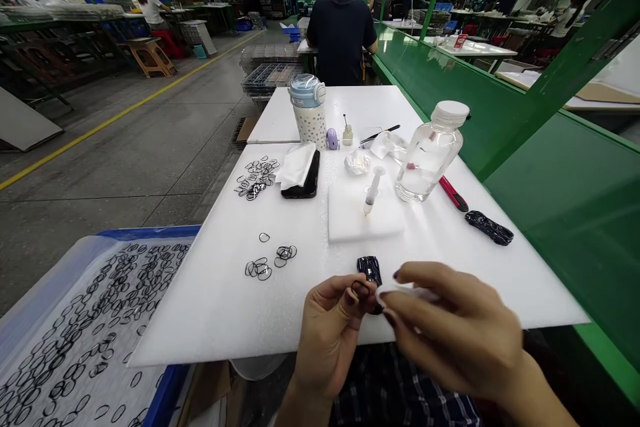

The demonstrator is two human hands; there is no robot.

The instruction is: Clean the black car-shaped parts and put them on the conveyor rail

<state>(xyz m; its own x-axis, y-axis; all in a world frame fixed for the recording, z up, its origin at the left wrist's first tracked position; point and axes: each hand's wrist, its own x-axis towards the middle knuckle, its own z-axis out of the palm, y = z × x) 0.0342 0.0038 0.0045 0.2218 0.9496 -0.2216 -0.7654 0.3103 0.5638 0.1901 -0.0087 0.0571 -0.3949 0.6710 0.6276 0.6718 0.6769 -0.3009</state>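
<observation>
Close to the table's front edge, my left hand (327,330) pinches a thin black ring (353,288) between thumb and finger. Beside it my right hand (457,327) is closed on a piece of white tissue (417,291), its edge right by the ring. Whether tissue and ring touch, I cannot tell. A glossy black car-shaped object (369,267) lies just behind my hands, partly hidden by them. Loose black rings (259,269) lie to the left on the white table (210,307), with a larger pile of rings (257,177) farther back.
A syringe (372,193) stands on a white foam block (350,217). Around it are a clear bottle (425,160), a red cutter (454,194), another black object (489,227), a phone (313,180) and a dotted cup (309,123). A blue tray (150,233) of rings stands left.
</observation>
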